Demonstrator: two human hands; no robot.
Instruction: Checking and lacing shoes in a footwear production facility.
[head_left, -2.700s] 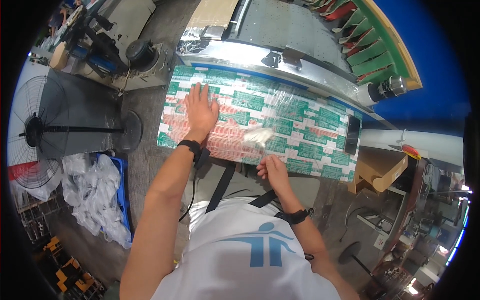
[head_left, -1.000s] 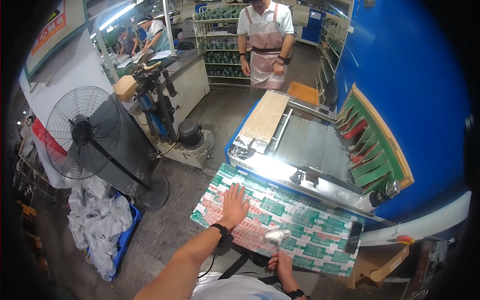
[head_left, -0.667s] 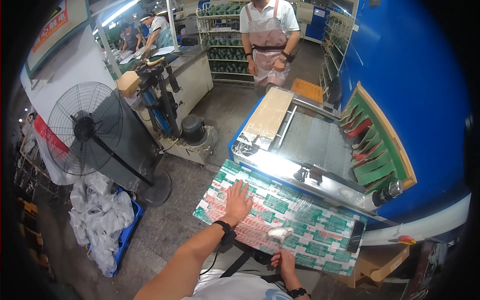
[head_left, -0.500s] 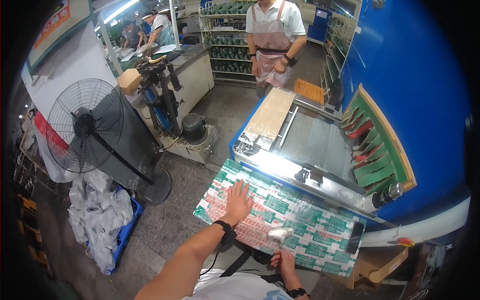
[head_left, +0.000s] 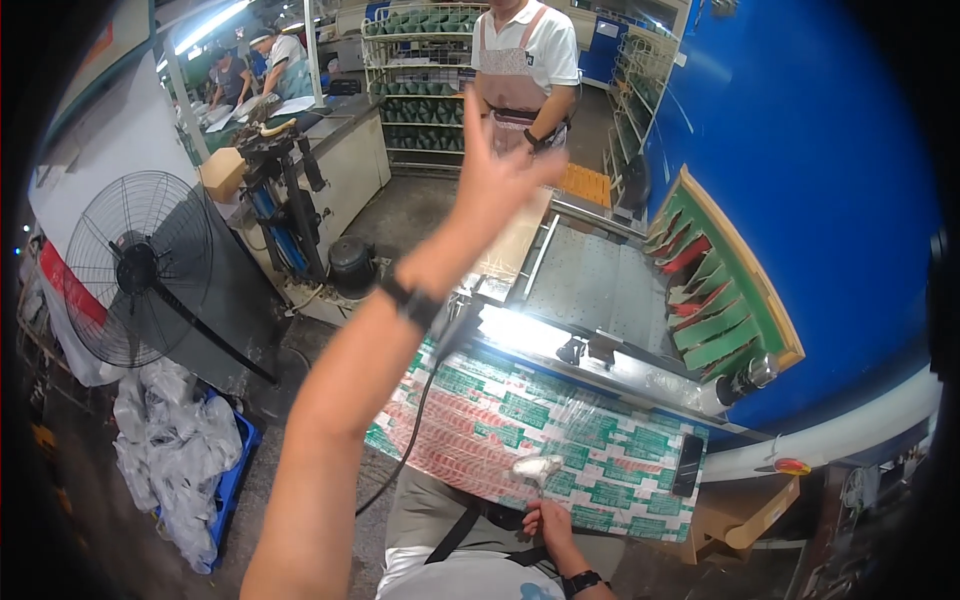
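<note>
My left hand (head_left: 500, 180) is raised well above the table, its fingers spread and somewhat blurred, holding nothing. Down at the near edge of the table, my right hand (head_left: 548, 522) pinches the thin handle of a small tool with a lumpy white head (head_left: 537, 467); its exact kind is unclear. That white head lies over the tabletop (head_left: 620, 460), which is covered in a green, white and red patterned sheet under shiny clear film. A dark phone (head_left: 688, 465) rests at the tabletop's right end.
Beyond the table stands a machine with a metal bed (head_left: 585, 280) and a green rack of slotted pieces (head_left: 715, 290). A co-worker (head_left: 520, 70) stands behind it. To the left are a black fan (head_left: 138, 265) and a blue crate (head_left: 235, 480) with clear plastic bags.
My left hand has lifted off the tabletop and swung up and forward, fingers spreading. The right hand keeps its pinch on the white-headed tool. The whole view has shifted slightly.
</note>
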